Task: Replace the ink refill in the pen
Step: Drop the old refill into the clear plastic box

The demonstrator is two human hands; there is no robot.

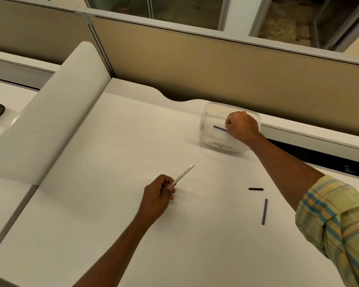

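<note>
on the smooth white desk (pixel 112 224), a thin dark refill (pixel 264 211) lies nearly lengthwise near a short black cap (pixel 256 189). the left hand (pixel 159 195) pinches a slim white pen barrel (pixel 184 174) pointing up-right. farther off, before a tan partition (pixel 195 65), the right hand (pixel 241 126) grips a blue refill (pixel 219 128) inside a clear plastic tub (pixel 207 121).

Left hand (pixel 159 194) curled in a grip (forearm low), right hand (pixel 241 126) fisted, outstretched.

White bench (pixel 116 141) backed by tan fabric partition (pixel 195 65) along its far edge. Glazed windows (pixel 174 7) seen above. White curved divider (pixel 56 112) set at left edge. Warm indoor light.
</note>
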